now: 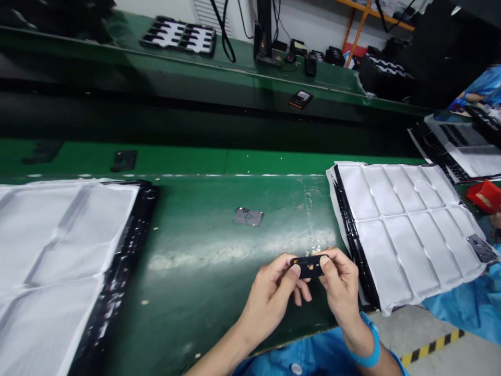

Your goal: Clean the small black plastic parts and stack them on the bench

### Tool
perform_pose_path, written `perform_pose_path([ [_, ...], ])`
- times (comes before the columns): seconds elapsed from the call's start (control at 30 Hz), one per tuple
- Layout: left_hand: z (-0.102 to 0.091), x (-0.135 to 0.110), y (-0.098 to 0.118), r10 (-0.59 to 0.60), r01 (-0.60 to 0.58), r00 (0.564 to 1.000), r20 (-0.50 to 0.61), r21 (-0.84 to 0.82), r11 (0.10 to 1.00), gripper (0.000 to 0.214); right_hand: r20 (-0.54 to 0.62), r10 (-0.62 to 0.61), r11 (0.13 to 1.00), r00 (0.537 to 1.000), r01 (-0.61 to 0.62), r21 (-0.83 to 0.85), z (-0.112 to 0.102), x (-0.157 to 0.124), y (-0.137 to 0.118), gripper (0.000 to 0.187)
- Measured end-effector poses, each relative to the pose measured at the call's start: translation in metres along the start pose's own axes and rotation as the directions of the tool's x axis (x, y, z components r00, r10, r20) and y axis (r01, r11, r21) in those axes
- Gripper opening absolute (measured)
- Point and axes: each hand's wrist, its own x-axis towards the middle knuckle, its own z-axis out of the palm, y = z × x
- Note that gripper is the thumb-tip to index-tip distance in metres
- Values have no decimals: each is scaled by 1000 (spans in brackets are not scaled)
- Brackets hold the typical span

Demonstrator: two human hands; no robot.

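Note:
Between my two hands is a small flat black plate [303,268] with cut-outs and a yellowish mark near its left end. My left hand [274,287] pinches that left end between thumb and fingers. At the other end, my right hand [341,282] grips it the same way, thumb on top. The plate is held just above the green table [195,292], near its front edge. A similar dark grey plate [249,216] lies flat on the table, beyond my hands and to the left.
Black trays lined with white sheet [407,209] are stacked at right, another stack [58,235] at left. One more plate [481,247] rests on the right stack. Dark plates [124,160] lie farther back. A handheld device [301,98] and a red bin [485,196] are also there.

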Motion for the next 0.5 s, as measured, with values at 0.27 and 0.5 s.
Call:
perform_pose_path([
  [0.27,0,0,-1,-21,22,999,-43,15,1000,43,76,16,998,997,-11,-64,-2,-4,-7,33],
  [0.5,-4,-3,-4,4,-4,1000,2,34,999,44,53,18,997,998,-14,-74,0,-8,-4,32],
])
